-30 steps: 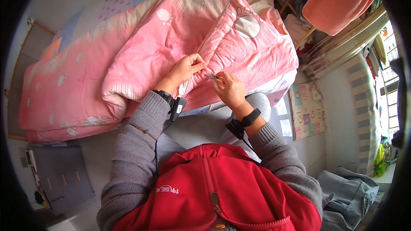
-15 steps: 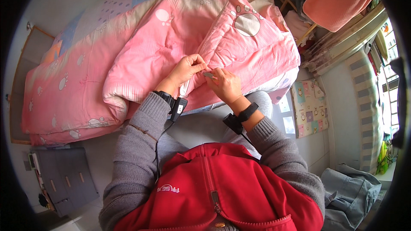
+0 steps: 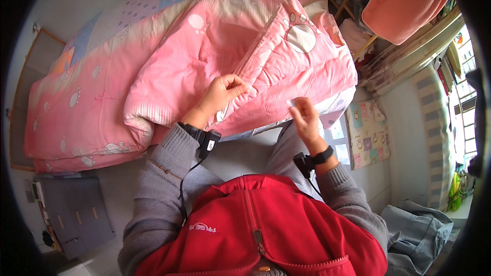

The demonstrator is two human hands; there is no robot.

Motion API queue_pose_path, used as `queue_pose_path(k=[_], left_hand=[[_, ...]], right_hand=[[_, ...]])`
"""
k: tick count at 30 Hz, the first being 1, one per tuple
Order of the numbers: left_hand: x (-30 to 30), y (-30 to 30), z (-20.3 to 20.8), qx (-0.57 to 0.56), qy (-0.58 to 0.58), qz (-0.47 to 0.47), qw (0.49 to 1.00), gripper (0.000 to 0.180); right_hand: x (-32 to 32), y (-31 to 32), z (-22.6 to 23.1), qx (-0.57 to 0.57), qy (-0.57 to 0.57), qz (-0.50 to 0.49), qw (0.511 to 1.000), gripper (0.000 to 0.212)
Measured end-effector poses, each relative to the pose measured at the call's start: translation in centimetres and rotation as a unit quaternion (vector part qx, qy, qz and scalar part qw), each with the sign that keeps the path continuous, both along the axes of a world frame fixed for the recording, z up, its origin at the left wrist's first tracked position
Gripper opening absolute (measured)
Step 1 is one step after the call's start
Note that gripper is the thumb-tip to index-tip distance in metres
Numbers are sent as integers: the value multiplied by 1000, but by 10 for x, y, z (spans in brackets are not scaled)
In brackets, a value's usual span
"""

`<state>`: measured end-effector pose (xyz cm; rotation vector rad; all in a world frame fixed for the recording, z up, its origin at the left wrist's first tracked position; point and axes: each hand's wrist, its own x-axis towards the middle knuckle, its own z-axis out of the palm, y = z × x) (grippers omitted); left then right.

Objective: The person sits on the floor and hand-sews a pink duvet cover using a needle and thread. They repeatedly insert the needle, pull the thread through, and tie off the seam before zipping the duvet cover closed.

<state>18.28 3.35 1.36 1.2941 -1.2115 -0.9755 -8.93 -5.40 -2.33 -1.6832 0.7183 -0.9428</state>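
A pink quilt (image 3: pixel 171 71) with white paw prints lies across the bed before me, one corner folded over into a point (image 3: pixel 279 41). My left hand (image 3: pixel 222 94) pinches the quilt's edge between thumb and fingertips, just left of that folded part. To the right, apart from the left hand and over the quilt's near edge, my right hand (image 3: pixel 307 121) has its fingers closed on a small pale-grey thing (image 3: pixel 292 102), too small to make out. A strip of white (image 3: pixel 220 116) shows at the quilt's edge below my left hand. Both wrists wear black bands with small cabled boxes.
My knees (image 3: pixel 286 151) are close against the bed. A grey cabinet (image 3: pixel 76 214) stands at the lower left. On the right are a hanging orange-pink cloth (image 3: pixel 404 5), a curtain (image 3: pixel 399 66), a patterned panel (image 3: pixel 369 135) and a grey-blue cloth heap (image 3: pixel 417 232).
My right hand has moved right and toward me, away from the left hand, with the small grey thing still in its fingers. My left hand has shifted slightly nearer, keeping its pinch.
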Motion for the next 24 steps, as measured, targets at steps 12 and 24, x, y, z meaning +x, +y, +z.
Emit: queue_pose_path(k=[12, 24], left_hand=[[-41, 87, -6, 22, -314, -65, 947, 15], [-32, 113, -27, 41, -197, -19, 979, 13]], right_hand=[[63, -65, 140, -180, 49, 21, 982, 25], [184, -111, 134, -416, 96, 4, 904, 28]])
